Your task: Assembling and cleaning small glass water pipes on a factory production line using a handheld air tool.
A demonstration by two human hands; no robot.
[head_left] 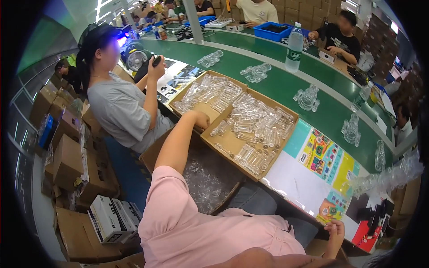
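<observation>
My left hand (202, 119) reaches out to the near edge of a shallow cardboard tray (213, 139). Its fingers are curled closed, and whatever they may hold is hidden. Clear plastic tube-shaped parts (263, 117) lie piled in this tray, with more in a second cardboard tray (206, 110) beside it on the left. Low at the right, by the table's near edge, my right hand (334, 232) is loosely bent with fingers apart; I see nothing in it. Below the trays, a large carton (208, 172) holds small clear pieces.
Several clear plastic assemblies (308, 97) stand spaced along the green conveyor belt (277, 91). A water bottle (294, 48) stands behind them. Printed colourful sheets (321, 154) cover the table at right, near stacked clear plastic (389, 178). A co-worker in grey (120, 98) sits to my left; cartons (69, 147) fill the floor behind.
</observation>
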